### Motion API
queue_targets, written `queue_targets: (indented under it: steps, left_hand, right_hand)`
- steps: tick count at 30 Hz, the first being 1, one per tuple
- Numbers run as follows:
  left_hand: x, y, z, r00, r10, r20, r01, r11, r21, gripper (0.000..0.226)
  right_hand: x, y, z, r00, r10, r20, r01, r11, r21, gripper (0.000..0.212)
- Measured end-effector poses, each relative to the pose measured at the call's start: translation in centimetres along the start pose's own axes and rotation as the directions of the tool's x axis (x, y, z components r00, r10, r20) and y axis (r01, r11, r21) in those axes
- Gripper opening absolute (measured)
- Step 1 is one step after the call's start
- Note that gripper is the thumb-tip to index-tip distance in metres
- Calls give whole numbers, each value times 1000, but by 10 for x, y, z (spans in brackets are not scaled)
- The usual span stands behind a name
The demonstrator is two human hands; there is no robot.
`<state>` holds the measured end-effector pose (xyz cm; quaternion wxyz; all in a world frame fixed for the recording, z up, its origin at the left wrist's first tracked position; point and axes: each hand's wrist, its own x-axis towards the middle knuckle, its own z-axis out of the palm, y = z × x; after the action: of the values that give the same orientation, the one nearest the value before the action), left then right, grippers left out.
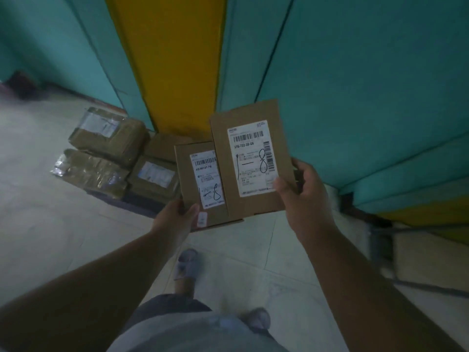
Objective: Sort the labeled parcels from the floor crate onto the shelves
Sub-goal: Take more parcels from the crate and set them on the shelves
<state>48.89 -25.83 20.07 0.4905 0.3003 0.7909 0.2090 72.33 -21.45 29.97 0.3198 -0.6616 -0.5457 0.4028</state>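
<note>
- Head-worn wide-angle view, looking forward and steeply down, close above the left hand [177,217] and right hand [303,196]; tiled floor [50,224] beneath them.

right parcel label [251,158] "378-722-20-G6", handwritten "8", left parcel label [209,180] handwritten "8"

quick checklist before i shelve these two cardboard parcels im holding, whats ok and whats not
1. Grip on the larger flat brown cardboard parcel: right hand pinches its lower right corner; ok.
2. Grip on the smaller flat brown cardboard parcel: left hand holds its lower left edge; ok.
3. Labels face up, both marked with a handwritten 8: ok.
4. Parcels separated: not ok, the larger overlaps the smaller.
5. Target shelf in view: cannot tell.
6. Tape-wrapped brown parcels left on the floor: not ok, several remain.
</note>
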Motion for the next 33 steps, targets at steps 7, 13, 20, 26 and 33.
queue_targets:
  steps: [7,13,20,26,33]
  left_hand:
    - [-99,50,149,935,211,284,-256,957,135,26]
    - [-209,56,319,829,319,460,-446,873,198,37]
    - [-290,84,441,640,386,665,-700,649,297,19]
    - [-345,106,575,473,306,827,-815,508,278,23]
    - [-452,106,734,352,174,920,-843,486,231,22]
  right_hand:
    - [-109,75,-181,939,111,-326,-67,987,143,42]
    - [-227,180,-331,835,269,-479,-151,951,270,48]
    - [-299,242,-433,630,422,-652,-133,886,445,38]
    - [-346,284,-519,415,506,-756,-138,856,498,40]
    - [-439,342,-619,181,562,-807,-83,826,557,43]
